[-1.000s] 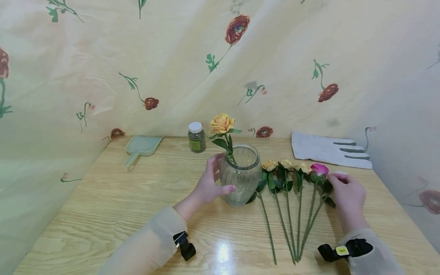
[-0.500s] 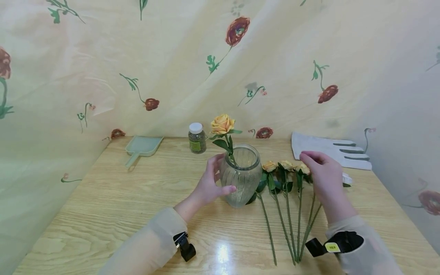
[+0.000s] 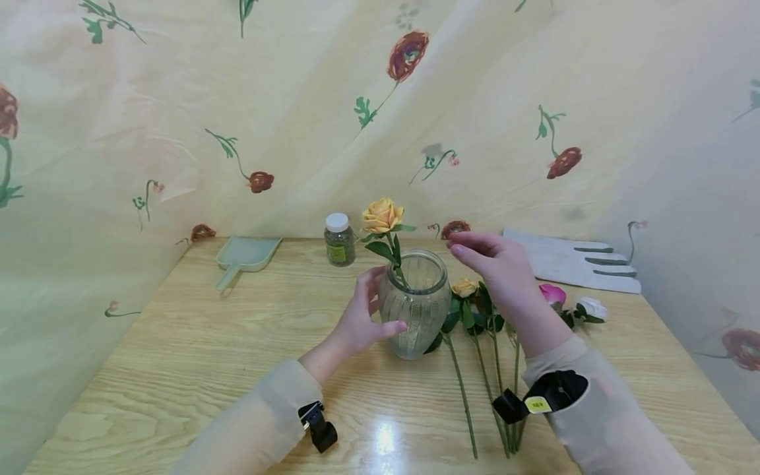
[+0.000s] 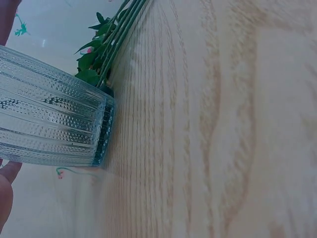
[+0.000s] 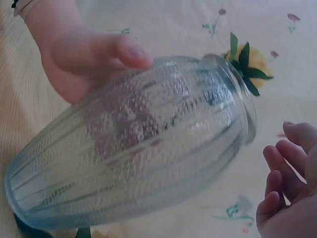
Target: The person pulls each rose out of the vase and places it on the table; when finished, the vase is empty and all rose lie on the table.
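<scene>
A ribbed glass vase point(image 3: 415, 313) stands upright on the table, holding one yellow rose point(image 3: 382, 216) that leans left. My left hand point(image 3: 359, 318) grips the vase's left side, thumb across the front; in the right wrist view the left hand point(image 5: 81, 57) shows against the glass. Just right of the rim, above the table, is my right hand point(image 3: 505, 270). Its fingers are loosely bent with nothing visible between them; the right wrist view shows its thumb apart from the fingers. Below it lie a yellow rose point(image 3: 464, 288), a pink rose point(image 3: 553, 293) and a white rose point(image 3: 592, 308).
A small jar with a white lid point(image 3: 338, 239) stands behind the vase. At the back left lies a pale green dustpan point(image 3: 248, 253). A whitish glove point(image 3: 558, 257) lies at the back right. Floral cloth point(image 3: 297, 99) hangs behind the table point(image 3: 208, 356).
My right hand has moved left from beside the pink rose, over the row of roses, to near the vase's rim. My left hand and the vase have stayed put.
</scene>
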### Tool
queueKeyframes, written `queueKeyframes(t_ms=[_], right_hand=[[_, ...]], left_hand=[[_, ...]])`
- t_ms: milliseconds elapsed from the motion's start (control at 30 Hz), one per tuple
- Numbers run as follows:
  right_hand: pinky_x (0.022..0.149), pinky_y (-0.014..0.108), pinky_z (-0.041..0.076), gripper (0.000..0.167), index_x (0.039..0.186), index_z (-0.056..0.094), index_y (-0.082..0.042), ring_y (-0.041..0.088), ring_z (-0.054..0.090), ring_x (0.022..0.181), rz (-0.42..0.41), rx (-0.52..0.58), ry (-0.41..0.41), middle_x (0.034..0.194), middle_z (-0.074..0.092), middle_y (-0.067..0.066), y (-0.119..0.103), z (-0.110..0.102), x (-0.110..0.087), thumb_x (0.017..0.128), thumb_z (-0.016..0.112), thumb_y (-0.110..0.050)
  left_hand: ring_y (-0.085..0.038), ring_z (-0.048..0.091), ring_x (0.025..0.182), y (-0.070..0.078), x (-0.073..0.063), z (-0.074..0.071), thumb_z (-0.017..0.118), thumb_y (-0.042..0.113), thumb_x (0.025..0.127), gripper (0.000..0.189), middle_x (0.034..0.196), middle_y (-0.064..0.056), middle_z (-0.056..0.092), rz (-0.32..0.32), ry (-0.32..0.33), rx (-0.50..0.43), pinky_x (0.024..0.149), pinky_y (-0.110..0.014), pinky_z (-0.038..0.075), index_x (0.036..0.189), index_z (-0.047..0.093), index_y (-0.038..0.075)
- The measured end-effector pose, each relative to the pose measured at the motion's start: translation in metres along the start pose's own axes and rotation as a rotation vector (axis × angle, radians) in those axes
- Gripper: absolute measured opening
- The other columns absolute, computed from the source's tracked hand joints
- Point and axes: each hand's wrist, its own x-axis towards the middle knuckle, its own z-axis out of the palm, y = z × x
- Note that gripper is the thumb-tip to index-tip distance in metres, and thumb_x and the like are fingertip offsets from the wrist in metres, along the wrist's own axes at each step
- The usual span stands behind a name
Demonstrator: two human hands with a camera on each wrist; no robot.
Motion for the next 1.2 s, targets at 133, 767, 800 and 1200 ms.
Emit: queueKeyframes(t_ms=[133,767,800,1200], right_hand=[[0.088,0.025,0.045,0.041,0.121,0.060,-0.002,0.018,0.054,0.105,-0.050,-0.010,-0.071,0.114,0.060,0.005,-0.009,0.012,0.005,0.089,0.064,-0.029],[0.073,0.036,0.045,0.023,0.105,0.068,-0.013,0.020,0.052,0.094,-0.128,-0.304,-0.148,0.103,0.064,0.002,-0.035,0.046,0.018,0.087,0.067,-0.028],[0.074,0.036,0.045,0.022,0.105,0.068,-0.013,0.019,0.052,0.095,-0.133,-0.308,-0.146,0.103,0.064,0.001,-0.035,0.048,0.019,0.087,0.067,-0.027],[0.079,0.039,0.047,0.022,0.106,0.068,-0.015,0.021,0.052,0.103,-0.126,-0.386,-0.160,0.107,0.065,0.000,-0.032,0.059,0.024,0.087,0.066,-0.027]], left_hand=[[-0.029,0.035,0.129,0.001,-0.001,0.000,0.072,0.007,0.074,0.087,0.137,-0.017,0.037,-0.004,-0.004,-0.006,0.104,-0.049,0.032,0.141,0.017,0.012],[-0.030,0.036,0.127,0.001,-0.002,0.001,0.073,0.008,0.074,0.087,0.136,-0.018,0.037,0.022,0.002,-0.010,0.103,-0.052,0.033,0.141,0.017,0.011],[-0.030,0.037,0.126,0.000,-0.001,0.001,0.073,0.008,0.074,0.087,0.136,-0.018,0.038,0.028,0.001,-0.010,0.102,-0.052,0.033,0.141,0.018,0.011],[-0.027,0.036,0.128,0.001,-0.001,-0.001,0.073,0.008,0.074,0.087,0.137,-0.016,0.036,-0.012,0.008,-0.013,0.104,-0.048,0.033,0.142,0.018,0.012]])
